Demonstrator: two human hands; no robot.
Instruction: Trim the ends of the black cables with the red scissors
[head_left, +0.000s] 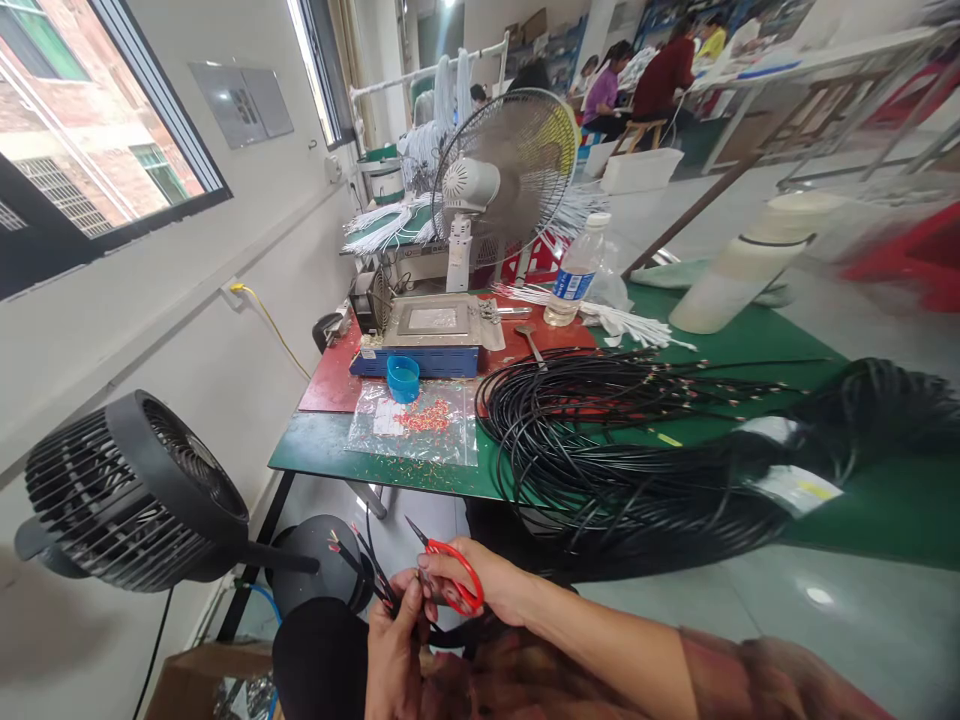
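My left hand [394, 650] pinches a few thin black wires [358, 555] whose stripped ends point up and left. My right hand [480, 580] grips small red-handled snips [450, 580], blades pointing up-left beside those wires. Both hands sit low in the view, below the front edge of the green table [322, 450]. A big coil of black cable [600, 440] lies on the table just beyond my hands, trailing right into a thick bundle [862, 420] with a white label.
A clear plastic bag [416, 425] strewn with red bits and a blue cap [403, 378] lie near a grey-and-blue machine [427, 335]. A white fan [510, 180], a water bottle [574, 270], a black fan [127, 490] at left. People sit far back.
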